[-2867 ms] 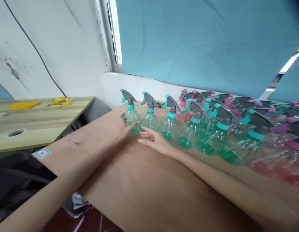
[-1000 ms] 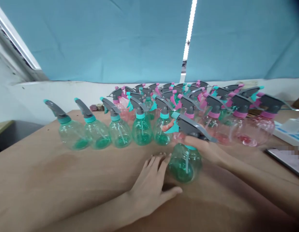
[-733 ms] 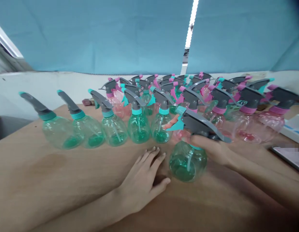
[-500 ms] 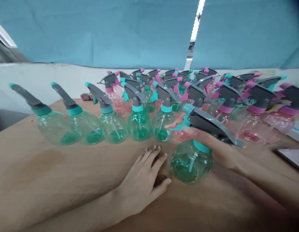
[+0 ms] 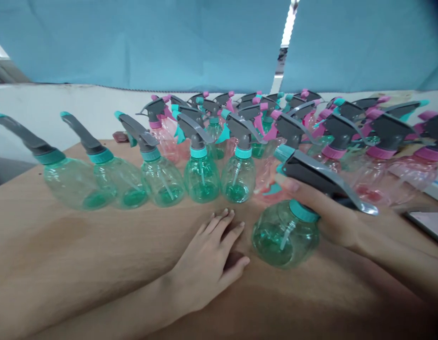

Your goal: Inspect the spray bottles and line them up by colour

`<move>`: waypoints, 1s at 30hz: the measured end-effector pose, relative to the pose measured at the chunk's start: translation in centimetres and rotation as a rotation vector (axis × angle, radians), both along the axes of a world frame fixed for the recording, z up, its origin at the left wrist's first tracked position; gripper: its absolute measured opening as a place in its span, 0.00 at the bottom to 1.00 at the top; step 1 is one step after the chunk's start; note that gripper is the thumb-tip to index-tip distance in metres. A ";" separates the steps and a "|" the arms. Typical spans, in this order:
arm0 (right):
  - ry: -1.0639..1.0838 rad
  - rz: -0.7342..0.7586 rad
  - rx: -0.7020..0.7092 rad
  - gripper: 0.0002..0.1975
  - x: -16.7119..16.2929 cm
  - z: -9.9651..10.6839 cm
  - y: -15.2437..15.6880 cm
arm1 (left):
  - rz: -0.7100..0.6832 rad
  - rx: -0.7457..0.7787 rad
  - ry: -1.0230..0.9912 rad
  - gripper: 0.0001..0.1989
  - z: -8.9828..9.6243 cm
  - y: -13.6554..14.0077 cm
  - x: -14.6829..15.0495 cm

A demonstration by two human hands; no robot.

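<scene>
My right hand (image 5: pixel 321 208) is wrapped round the neck and trigger of a clear green spray bottle (image 5: pixel 286 236) with a grey and turquoise head. The bottle tilts, its nozzle towards the upper left, and a white dip tube shows inside. On the wooden table (image 5: pixel 109 264), left of that bottle, my left hand (image 5: pixel 208 259) rests palm down with its fingers spread, holding nothing. Beyond it stands a row of green spray bottles, the nearest being one green bottle (image 5: pixel 238 177) and another green bottle (image 5: pixel 202 177).
Several pink spray bottles, among them one pink bottle (image 5: pixel 373 182), crowd the back and right of the table with more green ones. A phone (image 5: pixel 429 226) lies at the right edge. A small dark red object (image 5: pixel 120 137) sits at the back left. A blue curtain (image 5: pixel 190 42) hangs behind.
The spray bottle in my right hand has shifted slightly right and its head is turned a little. My fingers on the trigger look more curled. The left hand has stayed in place.
</scene>
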State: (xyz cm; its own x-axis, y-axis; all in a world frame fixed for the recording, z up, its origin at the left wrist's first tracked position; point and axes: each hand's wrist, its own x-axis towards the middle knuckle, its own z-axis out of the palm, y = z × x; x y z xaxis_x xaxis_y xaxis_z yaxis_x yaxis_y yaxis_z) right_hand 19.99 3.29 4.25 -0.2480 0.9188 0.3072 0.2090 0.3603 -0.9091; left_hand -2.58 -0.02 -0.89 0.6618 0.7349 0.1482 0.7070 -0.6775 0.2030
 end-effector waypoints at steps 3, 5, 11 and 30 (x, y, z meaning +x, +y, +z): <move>0.032 0.029 -0.021 0.12 -0.7 0.5 0.2 | -0.005 -0.001 -0.004 0.26 0.0 0.0 -0.1; 0.046 0.035 -0.004 0.13 -0.9 0.7 0.1 | -0.008 0.002 -0.002 0.26 0.0 0.0 -0.1; 0.023 0.022 0.007 0.14 -0.6 0.9 0.0 | -0.001 0.025 0.002 0.25 -0.1 0.1 -0.1; 0.158 0.099 -0.094 0.12 -0.8 0.8 -0.4 | 0.001 0.000 0.016 0.25 0.2 0.1 0.0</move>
State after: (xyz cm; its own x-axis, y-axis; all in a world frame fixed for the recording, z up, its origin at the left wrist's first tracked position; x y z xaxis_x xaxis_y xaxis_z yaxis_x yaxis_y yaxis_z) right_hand 19.19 2.92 5.04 -0.2939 0.9188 0.2635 0.0287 0.2840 -0.9584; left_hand -2.56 0.04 -0.72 0.6632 0.7357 0.1377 0.7109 -0.6767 0.1917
